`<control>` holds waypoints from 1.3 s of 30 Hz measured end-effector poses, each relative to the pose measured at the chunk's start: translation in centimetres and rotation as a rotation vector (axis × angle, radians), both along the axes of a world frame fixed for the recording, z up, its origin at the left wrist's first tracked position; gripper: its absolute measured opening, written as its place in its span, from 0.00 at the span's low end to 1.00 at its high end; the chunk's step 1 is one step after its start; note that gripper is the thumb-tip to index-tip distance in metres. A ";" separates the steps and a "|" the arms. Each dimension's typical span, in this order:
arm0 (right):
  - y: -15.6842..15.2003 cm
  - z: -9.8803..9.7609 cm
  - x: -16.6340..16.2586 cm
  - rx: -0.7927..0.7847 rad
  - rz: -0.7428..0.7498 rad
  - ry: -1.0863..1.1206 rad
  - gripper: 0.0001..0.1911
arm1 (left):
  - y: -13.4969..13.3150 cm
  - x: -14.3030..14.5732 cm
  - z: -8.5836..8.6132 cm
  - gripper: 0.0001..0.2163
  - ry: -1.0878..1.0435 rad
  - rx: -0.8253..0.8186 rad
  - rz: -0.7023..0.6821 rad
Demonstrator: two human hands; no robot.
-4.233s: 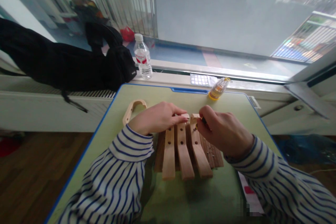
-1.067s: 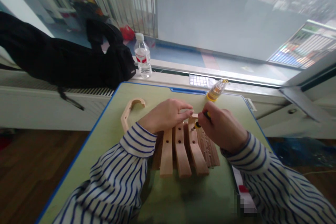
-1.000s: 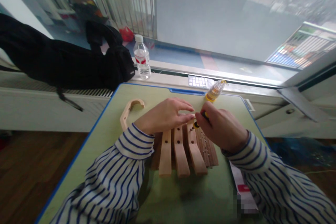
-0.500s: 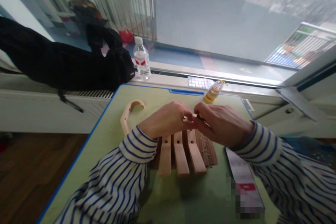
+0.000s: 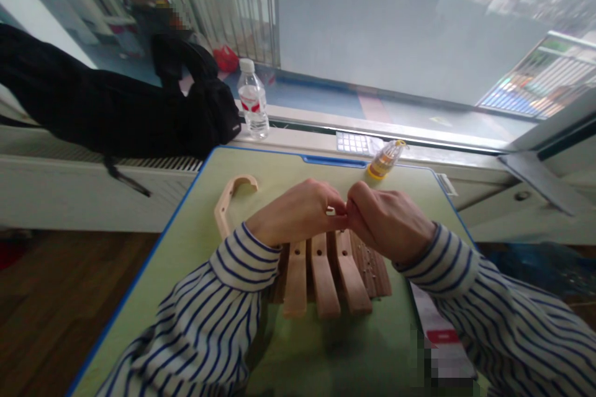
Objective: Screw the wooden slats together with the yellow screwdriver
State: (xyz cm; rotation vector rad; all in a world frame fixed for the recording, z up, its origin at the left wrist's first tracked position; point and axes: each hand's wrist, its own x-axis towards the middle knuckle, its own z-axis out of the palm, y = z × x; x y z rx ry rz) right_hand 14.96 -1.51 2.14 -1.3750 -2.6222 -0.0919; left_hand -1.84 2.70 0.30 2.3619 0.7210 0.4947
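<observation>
My left hand (image 5: 298,214) and my right hand (image 5: 391,223) meet above the far ends of three pale wooden pieces (image 5: 327,288). My left thumb and fingertips are pinched at the right hand's fingers; whatever sits between them is hidden. The right hand is curled into a fist, its contents out of sight. Each bent wooden piece has a dark hole and rests on a ribbed brown board (image 5: 380,273) with small light specks. A curved wooden hook (image 5: 225,201) with holes lies apart on the left of the green table (image 5: 181,273).
A small clear bottle with amber contents (image 5: 384,161) stands at the table's back right. Beside my right forearm lies a dark-edged flat object (image 5: 437,316), partly covered. On the sill are a water bottle (image 5: 254,105) and a black bag (image 5: 139,115), before a window.
My right hand has turned over, and the black-and-yellow thing that showed in its grip is now hidden. My left hand keeps nearly the same place. The view has shifted slightly.
</observation>
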 end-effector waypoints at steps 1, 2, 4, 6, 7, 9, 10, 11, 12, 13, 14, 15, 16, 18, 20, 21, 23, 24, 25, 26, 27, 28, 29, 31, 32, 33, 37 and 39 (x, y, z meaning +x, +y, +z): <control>-0.1 -0.1 -0.1 0.021 -0.020 0.001 0.11 | 0.0 0.0 0.0 0.08 -0.001 -0.003 -0.006; -0.2 -0.3 -0.3 0.044 -0.043 0.001 0.11 | 0.0 -0.1 -0.1 0.08 -0.003 -0.006 -0.010; -0.6 -0.5 -0.6 0.088 -0.096 -0.005 0.11 | 0.0 -0.1 -0.2 0.09 -0.011 -0.017 -0.015; -1.0 -0.7 -0.9 0.120 -0.152 -0.010 0.11 | 0.0 -0.2 -0.2 0.09 -0.018 -0.027 -0.019; -1.2 -0.8 -1.0 0.128 -0.177 -0.009 0.11 | 0.0 -0.2 -0.2 0.09 -0.021 -0.028 -0.021; -1.5 -1.0 -1.2 0.139 -0.217 0.004 0.11 | -0.2 -0.1 -0.3 0.10 -0.027 -0.021 -0.024; -1.6 -1.0 -1.2 0.139 -0.229 0.009 0.10 | -0.2 0.0 -0.4 0.10 -0.033 -0.011 -0.024; -1.7 -1.0 -1.2 0.137 -0.236 0.011 0.10 | -0.3 0.1 -0.5 0.10 -0.040 0.002 -0.022; -1.8 -1.0 -1.1 0.133 -0.239 0.009 0.10 | -0.3 0.2 -0.5 0.10 -0.049 0.018 -0.020; -1.8 -1.0 -1.1 0.125 -0.239 0.005 0.10 | -0.3 0.4 -0.6 0.10 -0.056 0.035 -0.018; -1.8 -0.9 -1.0 0.114 -0.233 0.000 0.10 | -0.3 0.5 -0.7 0.10 -0.061 0.053 -0.014; -1.7 -0.8 -0.8 0.097 -0.224 -0.004 0.10 | -0.3 0.6 -0.7 0.10 -0.061 0.068 -0.012; -1.6 -0.5 -0.7 0.073 -0.208 -0.006 0.11 | -0.3 0.6 -0.7 0.10 -0.059 0.079 -0.014; -1.3 0.2 -0.2 -0.003 -0.149 -0.009 0.12 | -0.2 0.6 -0.7 0.10 -0.050 0.086 -0.029; -1.0 1.1 0.4 -0.094 -0.053 -0.020 0.12 | -0.1 0.6 -0.6 0.11 -0.053 0.081 -0.043; -0.8 1.6 0.8 -0.130 0.003 -0.037 0.13 | -0.1 0.6 -0.6 0.12 -0.057 0.076 -0.045; -0.4 2.3 1.3 -0.143 0.091 -0.076 0.14 | 0.0 0.5 -0.5 0.14 -0.067 0.061 -0.040; -0.2 2.6 1.4 -0.139 0.125 -0.095 0.14 | 0.0 0.5 -0.6 0.15 -0.070 0.051 -0.037; -0.1 2.7 1.6 -0.128 0.151 -0.115 0.14 | 0.0 0.5 -0.6 0.15 -0.069 0.040 -0.035; 0.1 2.7 1.6 -0.117 0.166 -0.132 0.14 | 0.0 0.5 -0.6 0.15 -0.068 0.031 -0.031; 0.2 2.6 1.6 -0.106 0.177 -0.145 0.14 | 0.0 0.5 -0.7 0.16 -0.067 0.023 -0.025; 0.3 2.5 1.6 -0.097 0.181 -0.151 0.14 | 0.0 0.5 -0.7 0.16 -0.066 0.016 -0.020; 0.3 2.2 1.5 -0.088 0.179 -0.152 0.14 | -0.1 0.5 -0.8 0.15 -0.067 0.010 -0.016; 0.3 1.7 1.5 -0.073 0.168 -0.137 0.13 | -0.1 0.5 -0.8 0.15 -0.072 -0.002 -0.014; 0.3 1.4 1.5 -0.066 0.162 -0.125 0.13 | -0.1 0.5 -0.9 0.15 -0.074 -0.009 -0.017; 0.3 1.2 1.5 -0.062 0.155 -0.113 0.13 | -0.1 0.5 -0.9 0.15 -0.076 -0.015 -0.022; 0.2 0.7 1.4 -0.070 0.115 -0.074 0.12 | 0.0 0.5 -1.1 0.15 -0.086 -0.025 -0.029; 0.0 0.6 1.3 -0.067 0.083 -0.065 0.13 | 0.1 0.5 -1.2 0.14 -0.088 -0.019 -0.029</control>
